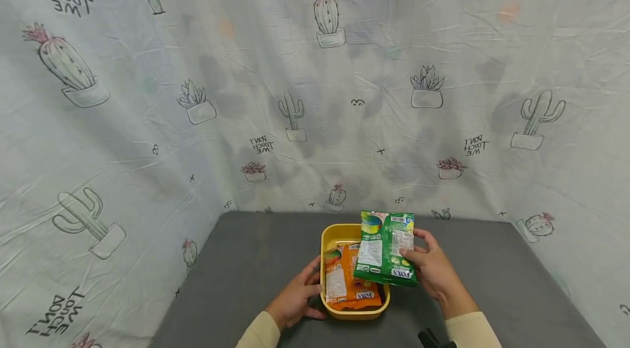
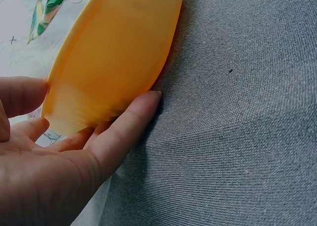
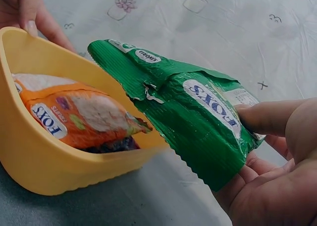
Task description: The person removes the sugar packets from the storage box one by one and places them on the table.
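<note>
My right hand [image 1: 435, 271] grips a green Fox's candy bag [image 1: 386, 249] by its right side, thumb on the printed face and fingers beneath. The bag is held tilted above the right part of a yellow plastic box [image 1: 355, 315]. Inside the box lies an orange Fox's candy bag [image 3: 84, 112], with a dark wrapper [image 3: 116, 145] showing under it. Against the box's left wall, my left hand [image 1: 297, 293] rests with its fingers spread. In the left wrist view, the fingertips [image 2: 148, 99] touch the outer wall and one reaches the rim.
The box stands on a grey cloth-covered table [image 1: 236, 260]. A white curtain [image 1: 364, 80] with cactus drawings hangs behind and at both sides. A small black object [image 1: 433, 338] shows beside the right sleeve [image 1: 472, 331].
</note>
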`<action>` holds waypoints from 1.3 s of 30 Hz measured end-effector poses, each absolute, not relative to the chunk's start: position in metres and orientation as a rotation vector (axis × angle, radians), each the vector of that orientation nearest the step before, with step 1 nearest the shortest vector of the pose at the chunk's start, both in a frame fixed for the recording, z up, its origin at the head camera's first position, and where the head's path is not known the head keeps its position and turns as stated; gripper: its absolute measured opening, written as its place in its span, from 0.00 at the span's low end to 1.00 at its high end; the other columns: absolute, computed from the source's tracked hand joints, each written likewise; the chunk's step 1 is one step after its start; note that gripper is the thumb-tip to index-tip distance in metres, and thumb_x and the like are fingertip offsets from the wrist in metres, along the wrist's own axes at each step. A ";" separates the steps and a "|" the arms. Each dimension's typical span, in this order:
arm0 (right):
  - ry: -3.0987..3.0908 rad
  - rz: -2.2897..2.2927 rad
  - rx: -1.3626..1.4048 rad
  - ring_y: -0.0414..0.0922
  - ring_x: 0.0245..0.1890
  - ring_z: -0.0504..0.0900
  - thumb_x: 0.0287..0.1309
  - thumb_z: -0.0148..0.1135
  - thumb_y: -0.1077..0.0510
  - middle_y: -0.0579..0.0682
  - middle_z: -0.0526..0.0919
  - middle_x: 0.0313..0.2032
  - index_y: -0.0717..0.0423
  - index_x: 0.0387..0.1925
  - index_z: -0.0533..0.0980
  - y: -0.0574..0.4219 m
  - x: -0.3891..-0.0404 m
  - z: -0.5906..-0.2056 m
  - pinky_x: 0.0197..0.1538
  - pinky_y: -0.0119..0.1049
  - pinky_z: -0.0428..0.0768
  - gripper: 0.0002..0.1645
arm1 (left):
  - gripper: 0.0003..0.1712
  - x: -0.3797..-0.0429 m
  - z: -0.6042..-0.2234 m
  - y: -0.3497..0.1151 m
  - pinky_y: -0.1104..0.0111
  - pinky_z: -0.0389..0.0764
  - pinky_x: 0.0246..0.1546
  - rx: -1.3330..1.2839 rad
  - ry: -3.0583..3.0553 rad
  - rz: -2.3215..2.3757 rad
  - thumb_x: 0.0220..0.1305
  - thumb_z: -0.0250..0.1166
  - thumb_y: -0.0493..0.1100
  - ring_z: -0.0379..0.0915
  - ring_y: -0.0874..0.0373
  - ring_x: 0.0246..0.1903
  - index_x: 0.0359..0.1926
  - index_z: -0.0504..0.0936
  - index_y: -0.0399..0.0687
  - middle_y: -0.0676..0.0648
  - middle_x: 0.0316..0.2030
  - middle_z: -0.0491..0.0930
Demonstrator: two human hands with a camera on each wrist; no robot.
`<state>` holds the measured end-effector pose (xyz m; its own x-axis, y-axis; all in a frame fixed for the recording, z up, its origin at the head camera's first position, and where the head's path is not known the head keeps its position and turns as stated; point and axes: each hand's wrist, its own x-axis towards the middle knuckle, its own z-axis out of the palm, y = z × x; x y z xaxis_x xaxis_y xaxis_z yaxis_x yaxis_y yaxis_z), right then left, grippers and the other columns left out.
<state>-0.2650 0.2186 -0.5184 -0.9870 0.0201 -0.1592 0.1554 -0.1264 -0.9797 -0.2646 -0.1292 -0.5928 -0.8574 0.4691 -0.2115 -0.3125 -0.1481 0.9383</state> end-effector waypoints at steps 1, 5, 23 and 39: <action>2.007 -2.287 0.205 0.52 0.44 0.90 0.78 0.62 0.66 0.63 0.82 0.56 0.55 0.84 0.48 0.220 -0.265 -0.519 0.44 0.48 0.89 0.46 | 0.47 -0.264 -0.592 -0.129 0.31 0.84 0.42 0.177 1.623 2.046 0.80 0.59 0.34 0.69 0.32 0.67 0.90 0.46 0.51 0.30 0.79 0.60; 1.984 -2.300 0.210 0.51 0.44 0.90 0.78 0.62 0.67 0.62 0.82 0.56 0.54 0.84 0.46 0.227 -0.264 -0.519 0.45 0.48 0.89 0.47 | 0.47 -0.264 -0.591 -0.129 0.30 0.83 0.43 0.175 1.616 2.044 0.80 0.59 0.34 0.68 0.32 0.68 0.90 0.46 0.51 0.29 0.79 0.59; 1.945 -2.348 0.289 0.47 0.41 0.90 0.79 0.60 0.67 0.52 0.85 0.48 0.54 0.84 0.41 0.254 -0.260 -0.534 0.43 0.46 0.89 0.48 | 0.46 -0.268 -0.595 -0.132 0.30 0.83 0.42 0.194 1.622 2.058 0.80 0.59 0.34 0.66 0.31 0.69 0.90 0.47 0.51 0.29 0.80 0.59; 1.887 -2.419 0.361 0.45 0.39 0.90 0.77 0.60 0.70 0.46 0.88 0.43 0.43 0.73 0.54 0.280 -0.250 -0.545 0.40 0.44 0.88 0.37 | 0.47 -0.270 -0.598 -0.133 0.29 0.83 0.43 0.180 1.597 2.058 0.80 0.59 0.34 0.68 0.31 0.68 0.90 0.47 0.53 0.30 0.80 0.58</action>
<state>-0.2500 0.2804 -0.5451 -0.9713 0.1018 -0.2151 0.1839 -0.2526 -0.9499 -0.2699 -0.1328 -0.5976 -0.8538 0.4772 -0.2082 -0.3202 -0.1661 0.9327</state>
